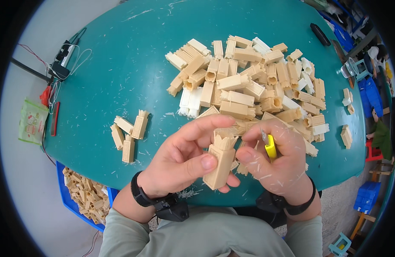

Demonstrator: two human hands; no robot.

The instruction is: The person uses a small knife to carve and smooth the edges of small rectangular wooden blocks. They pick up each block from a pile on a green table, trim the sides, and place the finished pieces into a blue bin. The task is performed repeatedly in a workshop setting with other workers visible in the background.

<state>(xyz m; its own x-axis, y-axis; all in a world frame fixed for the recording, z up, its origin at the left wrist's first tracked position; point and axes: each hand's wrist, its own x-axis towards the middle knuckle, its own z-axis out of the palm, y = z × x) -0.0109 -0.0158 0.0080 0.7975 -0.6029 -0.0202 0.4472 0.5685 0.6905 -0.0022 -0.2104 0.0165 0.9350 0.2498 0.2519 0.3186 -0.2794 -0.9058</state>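
Note:
Between the thumb and fingers of my left hand (180,160) is a beige plastic block (219,165), a hollow-looking box shape with a jagged, crown-like top pointing up and away from me. My right hand (276,160) grips a small yellow craft knife (270,147), its metal blade showing above the forefinger side. The blade is apart from the block. Thin pale shavings cling to the right hand. Just beyond both hands lies a large pile of similar beige and white blocks (236,97).
Several finished-looking beige blocks (140,124) lie apart at left on the green table (120,73). A blue bin (69,201) full of blocks stands below the left edge. A power strip (65,58), a red stick (55,119), a black object (320,34) and a glass (348,68) sit near the edges.

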